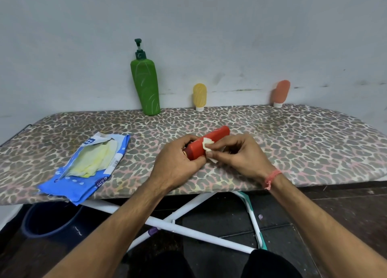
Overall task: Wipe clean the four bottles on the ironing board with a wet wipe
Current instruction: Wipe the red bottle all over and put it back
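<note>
Red bottle (206,144) lying tilted above the board (293,135), my left hand (178,162) curled round its near end, my right hand (238,156) pinching the wipe (207,145) against its side, cap hidden by fingers.

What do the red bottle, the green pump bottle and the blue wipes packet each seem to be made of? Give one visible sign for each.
Red bottle: probably plastic with a smooth, slightly glossy finish; even colour with a soft highlight along its side.
Green pump bottle: likely moulded plastic; shaped body with a separate darker pump head.
Blue wipes packet: thin flexible plastic film; it lies crumpled, with its flap peeled open.
</note>
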